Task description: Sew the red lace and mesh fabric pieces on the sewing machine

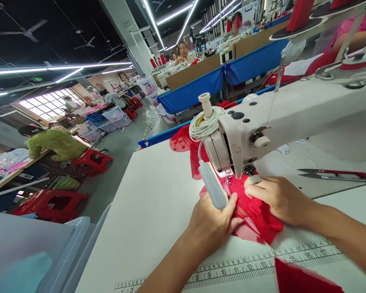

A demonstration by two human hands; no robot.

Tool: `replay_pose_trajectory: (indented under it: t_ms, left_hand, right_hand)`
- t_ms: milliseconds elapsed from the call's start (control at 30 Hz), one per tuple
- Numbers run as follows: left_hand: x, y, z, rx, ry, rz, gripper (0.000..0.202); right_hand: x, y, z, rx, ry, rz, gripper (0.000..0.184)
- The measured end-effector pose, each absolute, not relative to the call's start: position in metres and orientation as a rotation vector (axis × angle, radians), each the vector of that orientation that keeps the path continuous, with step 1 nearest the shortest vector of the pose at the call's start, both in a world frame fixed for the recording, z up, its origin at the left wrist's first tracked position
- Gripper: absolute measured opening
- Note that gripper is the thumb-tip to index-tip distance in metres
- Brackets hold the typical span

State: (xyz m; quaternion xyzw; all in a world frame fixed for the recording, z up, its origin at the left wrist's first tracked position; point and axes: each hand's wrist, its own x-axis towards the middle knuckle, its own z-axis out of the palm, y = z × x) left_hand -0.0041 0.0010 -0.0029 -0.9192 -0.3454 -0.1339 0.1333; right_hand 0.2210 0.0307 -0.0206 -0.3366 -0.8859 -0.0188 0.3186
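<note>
Red lace fabric (pixel 252 215) with sheer mesh parts lies under the needle and presser foot (pixel 228 179) of a white sewing machine (pixel 280 118). My left hand (pixel 212 221) holds the fabric's left side, thumb and fingers closed on it. A grey lamp head (pixel 212 185) on a bent neck covers some of those fingers. On the other side, my right hand (pixel 277 197) pinches the lace just right of the presser foot, its fingertips partly behind a machine knob. More red mesh (pixel 183 139) lies behind the machine head.
Thread snips (pixel 335 175) rest on the machine bed at right. A ruler strip (pixel 232 268) runs along the table's front, with a red fabric piece (pixel 301 278) beside it. Plastic bins (pixel 76 240) stand at left, near red stools (pixel 53 205) and a seated person in green (pixel 56 144).
</note>
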Motion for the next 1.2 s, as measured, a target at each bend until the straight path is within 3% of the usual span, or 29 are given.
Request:
replay_pose_trajectory:
  t_ms: [367, 500, 600, 733, 867, 1100, 1200]
  left_hand:
    - [-0.002, -0.001, 0.0, -2.728, -0.893, -0.589, 0.055]
    - [0.002, -0.003, 0.0, -2.633, -0.84, -0.547, 0.018]
    - [0.002, -0.003, -0.001, -2.661, -0.825, -0.487, 0.028]
    - [0.0, 0.003, 0.0, -2.916, -1.078, -0.52, 0.029]
    - [0.002, 0.012, 0.005, -3.018, -1.36, -0.77, 0.024]
    - [0.01, 0.013, 0.005, -3.205, -1.644, -1.14, 0.004]
    - [0.012, 0.014, 0.007, -3.17, -1.771, -1.173, 0.028]
  right_hand:
    - [0.223, 0.031, -0.019, -0.914, -2.364, 0.29, 0.026]
    - [0.225, 0.029, -0.015, -0.893, -2.465, 0.294, 0.032]
    - [0.225, 0.029, -0.013, -0.859, -2.484, 0.21, 0.027]
    - [0.224, 0.028, -0.015, -0.84, -2.396, 0.366, 0.024]
    - [0.224, 0.03, -0.023, -0.894, -2.249, 0.554, 0.018]
    - [0.226, 0.031, -0.02, -0.878, -2.183, 0.644, 0.012]
    - [0.229, 0.03, -0.01, -0.871, -2.135, 0.729, 0.015]
